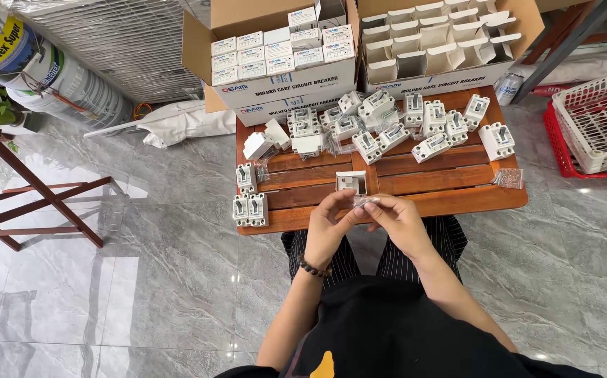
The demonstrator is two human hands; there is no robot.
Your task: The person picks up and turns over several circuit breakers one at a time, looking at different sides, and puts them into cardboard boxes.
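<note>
**A:** Grey marble floor point(142, 280) fills most of the view; on it a small wooden counter point(450, 199) over the person's knees; a dark wooden stand point(30, 203) stands well off to the left; a red and a white basket point(597, 119) sit on the right, nested together.

**B:** And behind the counter, two open cardboard cartons; the left carton point(282, 84) has a white front panel with blue lettering and holds rows of small closed white boxes point(279, 52); the right carton point(450, 70) holds open, upright white boxes point(429, 35), flaps up.

**A:** Down to the counter top; a heap of white switch units point(415, 122) crowds the far edge, touching one another; three more point(249, 199) lie at the near left corner; one open white box point(351, 182) stands just beyond the hands; a little clear bag point(508, 178) rests at the right edge.

**B:** Now the hands; left hand point(328, 227), beaded bracelet at the wrist, and right hand point(401, 220) meet over the near edge; both grips are pinched together on a small clear packet point(364, 203), stretched between the fingertips; its contents are too small to tell.
</note>
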